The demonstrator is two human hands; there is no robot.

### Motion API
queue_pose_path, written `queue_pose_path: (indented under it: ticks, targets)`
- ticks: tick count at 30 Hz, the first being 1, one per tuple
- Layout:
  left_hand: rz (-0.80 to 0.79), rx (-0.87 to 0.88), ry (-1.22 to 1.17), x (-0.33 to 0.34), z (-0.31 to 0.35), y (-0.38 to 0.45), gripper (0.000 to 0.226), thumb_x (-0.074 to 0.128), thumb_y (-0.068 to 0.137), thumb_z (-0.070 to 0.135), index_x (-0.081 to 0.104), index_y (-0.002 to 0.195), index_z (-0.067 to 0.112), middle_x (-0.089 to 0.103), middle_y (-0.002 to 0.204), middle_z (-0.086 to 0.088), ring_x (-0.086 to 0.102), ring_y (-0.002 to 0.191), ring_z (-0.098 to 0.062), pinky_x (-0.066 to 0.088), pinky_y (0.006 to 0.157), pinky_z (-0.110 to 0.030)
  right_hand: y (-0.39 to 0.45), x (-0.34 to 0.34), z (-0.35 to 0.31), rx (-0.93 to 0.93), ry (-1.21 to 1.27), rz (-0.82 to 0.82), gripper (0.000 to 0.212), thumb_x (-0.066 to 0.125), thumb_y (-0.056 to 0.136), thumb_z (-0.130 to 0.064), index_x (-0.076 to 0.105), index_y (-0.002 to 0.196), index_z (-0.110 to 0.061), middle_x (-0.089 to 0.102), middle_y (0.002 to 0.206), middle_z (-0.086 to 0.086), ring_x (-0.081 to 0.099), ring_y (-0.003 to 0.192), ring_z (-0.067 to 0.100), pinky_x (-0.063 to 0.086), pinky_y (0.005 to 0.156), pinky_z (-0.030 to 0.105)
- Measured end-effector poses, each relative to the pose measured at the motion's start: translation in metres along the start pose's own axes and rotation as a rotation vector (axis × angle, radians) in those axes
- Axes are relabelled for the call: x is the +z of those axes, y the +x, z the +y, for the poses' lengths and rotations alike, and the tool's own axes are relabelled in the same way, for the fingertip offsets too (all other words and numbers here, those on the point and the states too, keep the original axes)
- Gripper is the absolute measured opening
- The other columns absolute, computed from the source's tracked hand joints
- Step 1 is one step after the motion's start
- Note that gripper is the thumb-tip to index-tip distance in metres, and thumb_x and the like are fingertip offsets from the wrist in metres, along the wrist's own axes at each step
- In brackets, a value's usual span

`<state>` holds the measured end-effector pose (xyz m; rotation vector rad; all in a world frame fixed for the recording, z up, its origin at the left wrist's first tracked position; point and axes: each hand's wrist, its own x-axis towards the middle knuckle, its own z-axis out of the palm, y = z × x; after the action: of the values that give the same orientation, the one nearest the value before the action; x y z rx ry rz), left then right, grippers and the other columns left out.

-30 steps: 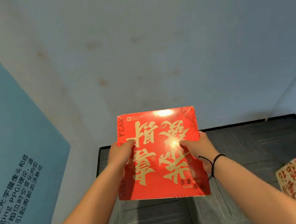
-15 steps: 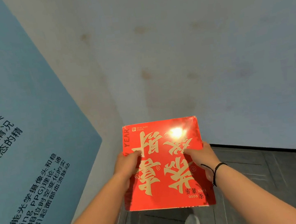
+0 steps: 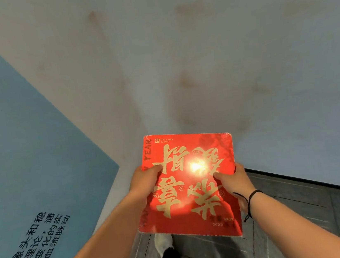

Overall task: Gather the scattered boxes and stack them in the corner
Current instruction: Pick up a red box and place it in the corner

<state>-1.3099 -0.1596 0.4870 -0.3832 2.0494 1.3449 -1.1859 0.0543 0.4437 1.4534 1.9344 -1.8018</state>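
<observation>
Box in both hands, facing wall corner.
Left hand (image 3: 145,183) and right hand (image 3: 235,182) clamp the red box (image 3: 191,191) at its left and right edges — thumbs on top, held above dark floor (image 3: 305,215).

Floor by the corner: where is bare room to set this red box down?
Dark floor on the right, along the grey wall, looks bare. Under the red box, held by left hand and right hand, shoes crowd it; the corner itself is hidden.

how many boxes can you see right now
1. The red box with gold lettering is held above the dark floor between the left hand and right hand. Others may lie outside the view.
</observation>
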Motion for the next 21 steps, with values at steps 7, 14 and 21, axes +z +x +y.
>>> queue_pose_path:
  ticks: [7, 14, 21]
  targets:
    - [-0.043, -0.060, 0.065, -0.015, -0.009, 0.127, 0.052, 0.070, 0.058, 0.047, 0.075, 0.101, 0.017, 0.081, 0.093, -0.010, 0.077, 0.092, -0.035, 0.062, 0.089, -0.055, 0.115, 0.062, 0.032, 0.072, 0.023, 0.065, 0.093, 0.073, 0.044, -0.043, 0.055, 0.132, -0.019, 0.073, 0.112, 0.003, 0.074, 0.092, 0.026, 0.062, 0.087, 0.050]
    - [-0.075, -0.143, 0.091, -0.015, -0.021, 0.233, 0.056, 0.067, 0.073, 0.055, 0.066, 0.122, 0.027, 0.081, 0.098, 0.001, 0.079, 0.086, -0.025, 0.064, 0.083, -0.049, 0.171, 0.109, 0.016, 0.163, 0.050, 0.104, 0.061, 0.078, 0.083, -0.021, 0.047, 0.136, -0.024, 0.071, 0.114, 0.002, 0.073, 0.099, 0.031, 0.058, 0.093, 0.055]
    - [-0.066, -0.177, 0.136, 0.013, -0.070, 0.333, 0.054, 0.072, 0.075, 0.049, 0.064, 0.124, 0.027, 0.080, 0.101, 0.002, 0.079, 0.088, -0.022, 0.064, 0.085, -0.047, 0.274, 0.150, 0.066, 0.233, 0.030, 0.071, 0.058, 0.074, 0.091, -0.017, 0.041, 0.139, -0.024, 0.070, 0.115, 0.006, 0.073, 0.098, 0.035, 0.058, 0.092, 0.057]
